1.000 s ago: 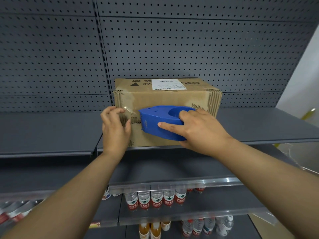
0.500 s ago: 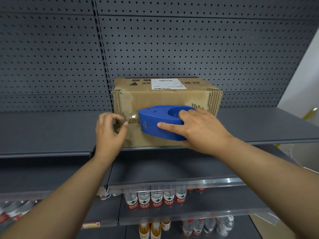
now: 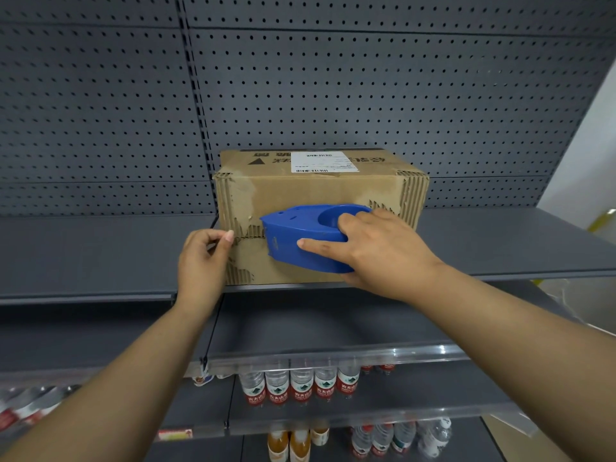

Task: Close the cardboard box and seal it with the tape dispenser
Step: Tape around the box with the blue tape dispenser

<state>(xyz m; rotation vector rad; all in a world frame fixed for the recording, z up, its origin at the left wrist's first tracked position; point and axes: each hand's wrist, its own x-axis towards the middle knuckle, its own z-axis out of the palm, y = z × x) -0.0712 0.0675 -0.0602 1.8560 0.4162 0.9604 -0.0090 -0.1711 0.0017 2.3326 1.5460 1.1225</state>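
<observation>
At the far left, the grey metal shelf (image 3: 100, 255) runs along under a perforated back panel (image 3: 100, 111) of dull painted steel. The left hand (image 3: 203, 261) sits at the left edge of the cardboard box (image 3: 320, 191), thumb and forefinger pinched together right at the seam; it looks like it holds the free end of clear tape, though the tape itself is too faint to make out. The box stands on the shelf against the panel, with its flaps shut and the front seam running level across the face. Its brown skin is torn away in patches near the corners, showing ribbed corrugation, and a white printed label (image 3: 325, 161) lies on top. Right of centre, the right hand (image 3: 376, 251) grips the blue tape dispenser (image 3: 306, 238), a smooth rounded plastic shell pressed against the front face over the seam.

By my reckoning the closing is done and the sealing has barely begun: the strip must yet be drawn across the seam, pressed flat and cut

Water bottles (image 3: 300, 385) line the lower shelf
</observation>
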